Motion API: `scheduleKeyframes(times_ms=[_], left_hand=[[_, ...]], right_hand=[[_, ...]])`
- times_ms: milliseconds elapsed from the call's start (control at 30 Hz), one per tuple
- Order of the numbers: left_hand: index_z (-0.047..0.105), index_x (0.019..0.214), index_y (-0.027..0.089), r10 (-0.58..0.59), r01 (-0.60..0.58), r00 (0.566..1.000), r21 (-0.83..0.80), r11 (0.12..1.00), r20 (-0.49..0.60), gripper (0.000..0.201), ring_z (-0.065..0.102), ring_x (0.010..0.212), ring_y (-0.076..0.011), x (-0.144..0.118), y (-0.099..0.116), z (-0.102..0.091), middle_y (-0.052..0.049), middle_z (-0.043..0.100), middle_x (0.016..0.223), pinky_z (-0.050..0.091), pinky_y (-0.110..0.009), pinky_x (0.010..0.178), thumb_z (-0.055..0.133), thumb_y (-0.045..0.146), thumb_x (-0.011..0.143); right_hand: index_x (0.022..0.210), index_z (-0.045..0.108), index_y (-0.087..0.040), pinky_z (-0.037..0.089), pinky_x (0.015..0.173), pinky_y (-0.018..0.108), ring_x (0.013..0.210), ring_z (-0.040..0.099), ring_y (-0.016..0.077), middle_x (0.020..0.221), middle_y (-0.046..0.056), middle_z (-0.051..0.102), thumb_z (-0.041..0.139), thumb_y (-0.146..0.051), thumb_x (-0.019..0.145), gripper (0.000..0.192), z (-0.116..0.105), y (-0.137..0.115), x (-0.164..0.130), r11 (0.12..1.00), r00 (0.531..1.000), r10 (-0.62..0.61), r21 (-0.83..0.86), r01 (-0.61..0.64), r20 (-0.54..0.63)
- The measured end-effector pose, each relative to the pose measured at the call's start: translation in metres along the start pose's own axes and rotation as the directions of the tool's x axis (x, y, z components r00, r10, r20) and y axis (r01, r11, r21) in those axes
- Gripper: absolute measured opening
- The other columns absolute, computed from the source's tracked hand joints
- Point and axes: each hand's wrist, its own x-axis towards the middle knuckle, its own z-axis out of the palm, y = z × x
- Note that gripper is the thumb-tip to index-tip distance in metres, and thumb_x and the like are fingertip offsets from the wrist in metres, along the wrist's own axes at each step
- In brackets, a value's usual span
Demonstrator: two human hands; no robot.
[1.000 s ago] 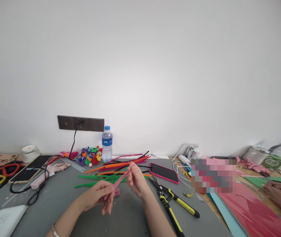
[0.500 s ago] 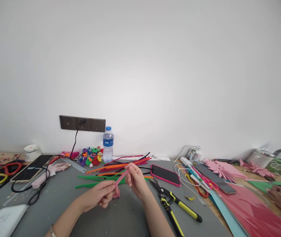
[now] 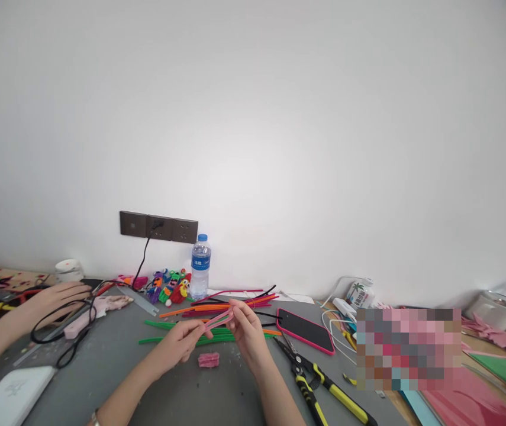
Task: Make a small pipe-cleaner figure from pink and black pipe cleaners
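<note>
A craft workroom is shown: a grey table (image 3: 235,396) against a bare white wall is strewn with coloured pipe cleaners (image 3: 217,307), finished pipe-cleaner figures (image 3: 170,286), cutting pliers (image 3: 324,387) and sheets of coloured paper (image 3: 470,402), with a co-worker's hand (image 3: 55,296) alongside.

A pixelated patch (image 3: 408,349) hides part of our bench (image 3: 235,390); our yellow-handled pliers (image 3: 324,393) are cut off by the bottom edge.
</note>
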Motion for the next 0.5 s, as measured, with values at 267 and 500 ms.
scheduleKeyframes(times_ms=[267,500], left_hand=[[0.057,0.074,0.017,0.088,-0.086,0.996,0.079,0.993,-0.031,0.049,0.020,0.038,-0.0076,0.006,-0.012,-0.003,0.012,0.024,0.045,0.018,-0.022,0.040,0.045,0.063,0.085],[0.057,0.079,0.015,0.042,-0.034,0.994,-0.083,0.996,0.097,0.047,0.033,0.039,-0.0064,0.002,-0.014,-0.002,0.008,0.044,0.050,0.026,-0.019,0.041,0.044,0.059,0.088]], right_hand=[[0.090,0.069,-0.020,0.046,0.058,0.021,0.059,0.053,0.0106,0.071,-0.001,0.063,0.081,-0.033,0.068,0.029,-0.006,-0.002,0.002,0.997,0.999,-0.041,-0.062,0.039,-0.034],[0.083,0.066,-0.020,0.051,0.066,0.027,0.066,0.060,0.0151,0.074,0.001,0.066,0.079,-0.036,0.069,0.024,-0.010,0.004,0.003,0.993,0.999,-0.049,-0.106,0.048,-0.012]])
